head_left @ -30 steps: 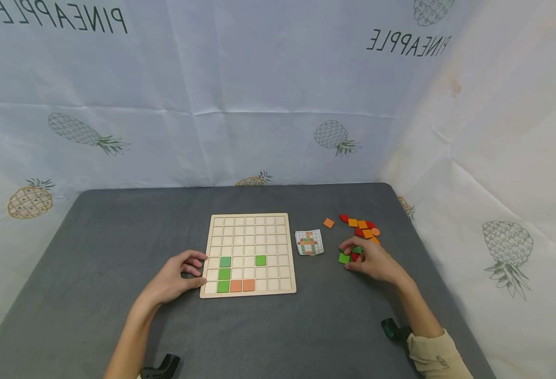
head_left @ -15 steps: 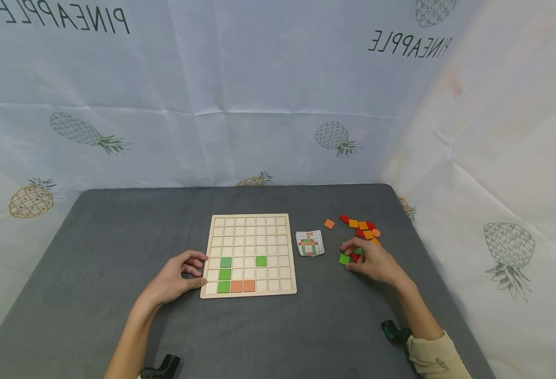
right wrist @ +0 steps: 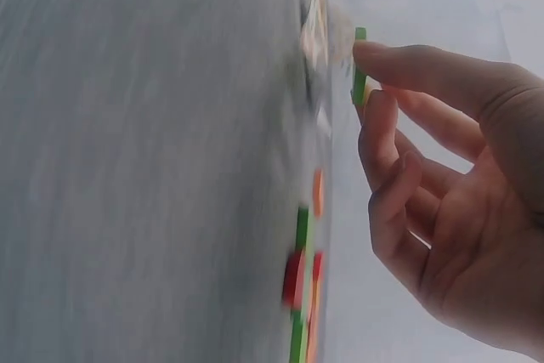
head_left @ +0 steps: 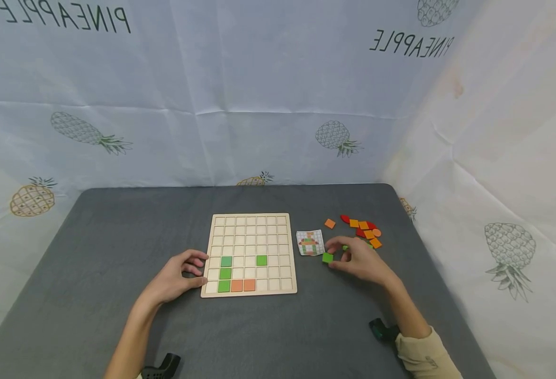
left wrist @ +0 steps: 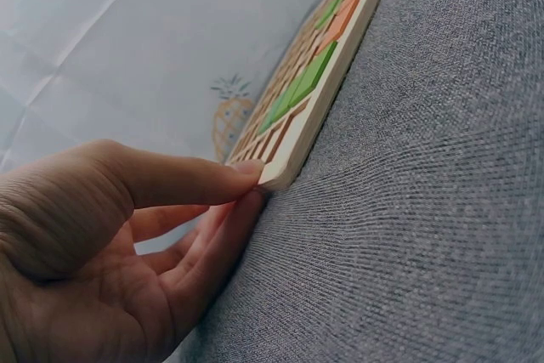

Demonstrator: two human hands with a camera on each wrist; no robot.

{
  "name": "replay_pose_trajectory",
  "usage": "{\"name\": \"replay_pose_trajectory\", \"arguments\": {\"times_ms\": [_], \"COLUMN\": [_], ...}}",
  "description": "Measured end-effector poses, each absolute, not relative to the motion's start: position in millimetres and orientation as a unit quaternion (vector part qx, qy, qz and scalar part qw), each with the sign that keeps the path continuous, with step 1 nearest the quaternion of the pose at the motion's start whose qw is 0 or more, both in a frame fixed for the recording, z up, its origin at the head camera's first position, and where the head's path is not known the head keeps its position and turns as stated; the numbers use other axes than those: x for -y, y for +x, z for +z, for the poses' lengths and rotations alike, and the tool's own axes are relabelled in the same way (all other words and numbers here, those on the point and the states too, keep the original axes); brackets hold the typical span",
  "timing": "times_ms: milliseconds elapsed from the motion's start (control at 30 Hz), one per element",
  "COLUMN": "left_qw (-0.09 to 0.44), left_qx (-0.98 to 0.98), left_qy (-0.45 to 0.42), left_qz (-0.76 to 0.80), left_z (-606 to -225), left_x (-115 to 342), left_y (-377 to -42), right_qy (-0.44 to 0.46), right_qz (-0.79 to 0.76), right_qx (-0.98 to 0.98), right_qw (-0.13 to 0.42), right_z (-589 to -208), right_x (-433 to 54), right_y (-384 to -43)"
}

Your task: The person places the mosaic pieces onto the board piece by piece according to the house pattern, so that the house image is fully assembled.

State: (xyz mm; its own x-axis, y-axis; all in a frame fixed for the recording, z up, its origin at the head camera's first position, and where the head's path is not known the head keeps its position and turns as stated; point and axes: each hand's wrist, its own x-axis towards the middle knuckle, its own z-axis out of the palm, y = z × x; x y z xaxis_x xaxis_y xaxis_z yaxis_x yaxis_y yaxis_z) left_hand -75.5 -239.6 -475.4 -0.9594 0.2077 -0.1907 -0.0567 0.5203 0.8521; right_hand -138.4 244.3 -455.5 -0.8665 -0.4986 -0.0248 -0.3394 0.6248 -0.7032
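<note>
Tile [head_left: 327,258], small, square and green, sits in your right hand [head_left: 360,259], pinched between thumb and fingertips, right of the board [head_left: 240,239] and apart from it. Expect it to be light, stiff and hard to break, though a smooth face could slip or spin. Take it by two opposite edges; how far your fingertips overlap its face is hard to tell. Your left hand [head_left: 176,276] grips the board's left edge by the corner closest to you, thumb on the rim, other fingers curled beside it. The board should be rigid yet light enough to slide, so hold it by that bare rim. A picture card [head_left: 310,243] lies just right of the board; red and orange pieces [head_left: 369,234] lie farther right of it.
</note>
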Motion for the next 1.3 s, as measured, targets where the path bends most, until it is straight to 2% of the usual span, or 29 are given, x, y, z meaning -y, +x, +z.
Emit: {"name": "replay_pose_trajectory", "arguments": {"times_ms": [433,800,1300], "left_qw": [0.132,0.13,0.134], "left_qx": [-0.867,-0.867,-0.866], "left_qy": [0.044,0.05,0.041], "left_qz": [0.478,0.479,0.48], "left_z": [-475.3,-475.9,-478.1], "left_x": [239.0,239.7,239.8], "left_y": [-76.0,-74.9,-77.4], "right_qy": [-0.3,-0.36,-0.363], "right_qz": [-0.372,-0.331,-0.289], "right_qx": [-0.866,-0.858,-0.868], "right_qw": [0.147,0.158,0.175], "right_z": [-449.9,-456.9,-457.9], "right_x": [-170.1,-111.3,-91.9], "right_y": [-140.8,-143.8,-142.2]}}
